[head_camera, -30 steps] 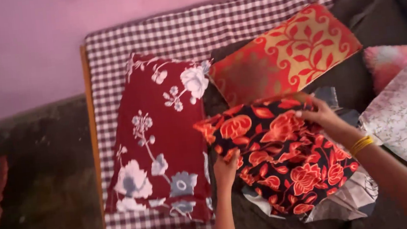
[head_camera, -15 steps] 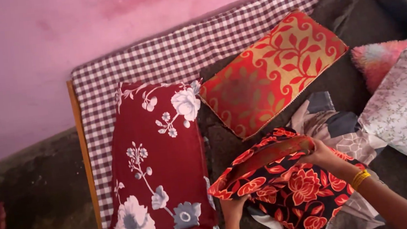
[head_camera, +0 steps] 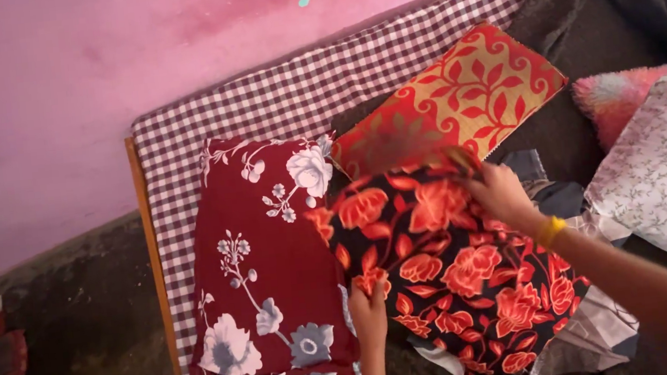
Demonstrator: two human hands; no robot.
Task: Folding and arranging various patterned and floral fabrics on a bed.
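Our left hand (head_camera: 368,310) pinches the lower left edge of the black cloth with red flowers (head_camera: 455,269), fingers closed on it; our right hand (head_camera: 501,192) grips its upper edge, fingers curled over the fabric. Half a second ago the cloth bulged low in the frame; now it lies spread at centre right, overlapping the maroon floral pillow (head_camera: 264,272) and touching the red and gold pillow (head_camera: 455,98). Both rest on the checked bed sheet (head_camera: 293,102).
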